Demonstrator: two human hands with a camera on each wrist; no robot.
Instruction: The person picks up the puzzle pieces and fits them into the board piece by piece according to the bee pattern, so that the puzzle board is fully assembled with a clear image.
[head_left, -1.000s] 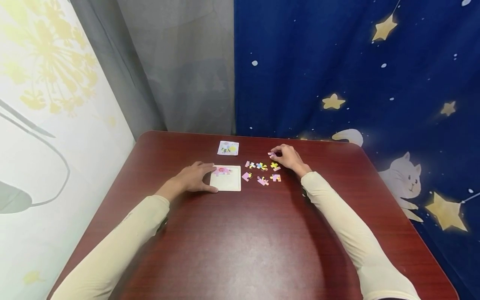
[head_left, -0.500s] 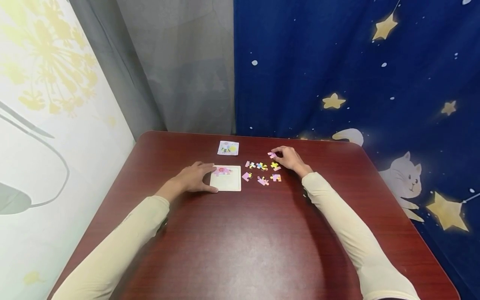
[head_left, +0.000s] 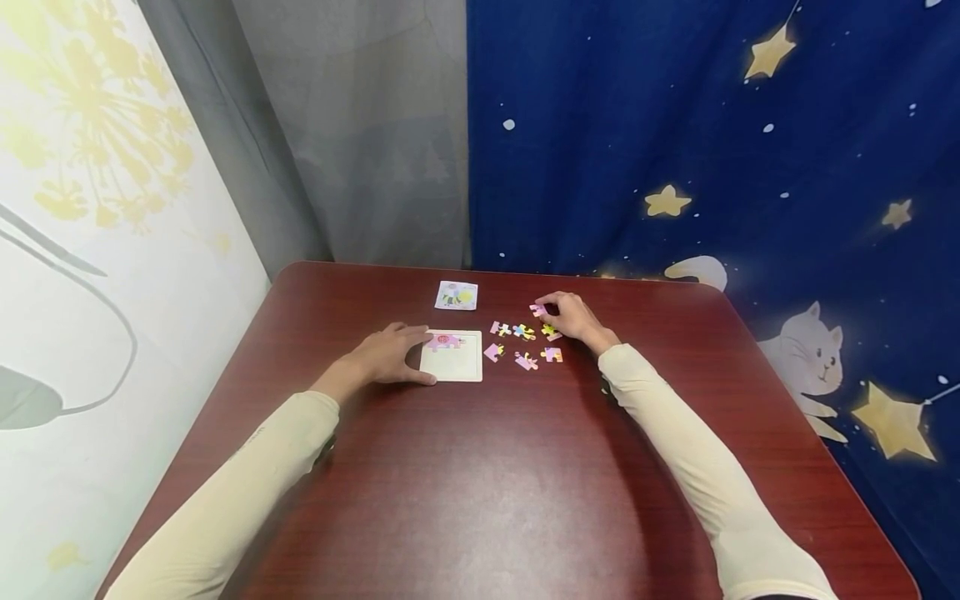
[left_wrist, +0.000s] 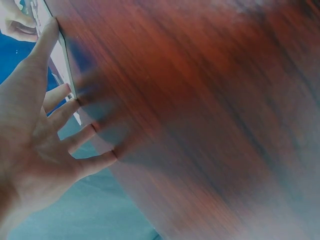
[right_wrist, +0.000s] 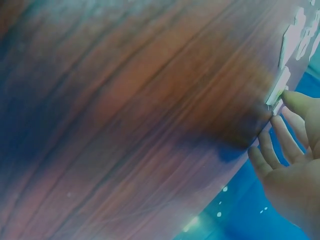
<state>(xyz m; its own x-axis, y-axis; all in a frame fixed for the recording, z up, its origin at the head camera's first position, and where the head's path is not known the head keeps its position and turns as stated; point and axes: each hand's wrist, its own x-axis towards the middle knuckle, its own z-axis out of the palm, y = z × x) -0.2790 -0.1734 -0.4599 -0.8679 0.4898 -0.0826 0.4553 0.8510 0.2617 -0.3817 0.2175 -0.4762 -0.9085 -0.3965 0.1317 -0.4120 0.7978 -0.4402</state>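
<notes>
A shallow white puzzle tray (head_left: 452, 367) lies on the table, with pink joined puzzle pieces (head_left: 446, 341) along its far edge. My left hand (head_left: 382, 354) is at the tray's left side, fingers spread and fairly straight, thumb at the near corner and index finger at the far one. In the left wrist view the other fingertips (left_wrist: 114, 155) rest on the table. At the far right my right hand (head_left: 573, 317) pinches a pink puzzle piece (head_left: 537, 309) between thumb and fingers, low over the table. A yellow puzzle piece (head_left: 551, 332) lies partly under that hand.
Loose puzzle pieces (head_left: 523, 332) lie in two rows right of the tray, including a pink piece (head_left: 526, 362) nearer me. A picture card (head_left: 456, 296) with a bee lies behind the tray. Curtains (head_left: 570, 167) hang past the table's (head_left: 480, 475) far edge.
My right hand has shifted slightly left with the pink puzzle piece. The left hand and the tray have stayed in place.
</notes>
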